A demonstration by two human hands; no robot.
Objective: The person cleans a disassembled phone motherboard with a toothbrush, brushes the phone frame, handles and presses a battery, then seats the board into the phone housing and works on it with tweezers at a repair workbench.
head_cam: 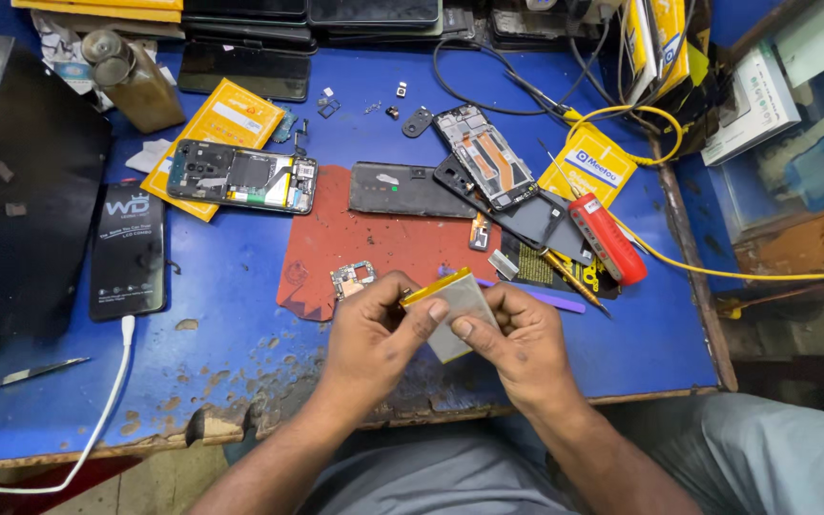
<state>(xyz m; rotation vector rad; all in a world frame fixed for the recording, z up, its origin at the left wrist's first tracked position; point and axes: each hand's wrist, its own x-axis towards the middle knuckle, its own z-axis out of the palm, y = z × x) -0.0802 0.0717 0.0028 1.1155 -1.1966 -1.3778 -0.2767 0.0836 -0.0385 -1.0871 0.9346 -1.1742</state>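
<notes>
Left hand [374, 329] and right hand [517, 343] both pinch a flat battery [458, 310] above the desk's [231, 286] chipped near edge — just in front of the red mat [383, 238]; bare blue desk lies left, toward a phone [129, 253]

Both forearms rise from the bottom of the frame and converge at lower centre, left hand [371, 334] and right hand [517, 343] meeting thumb-to-thumb, fingers curled.
</notes>
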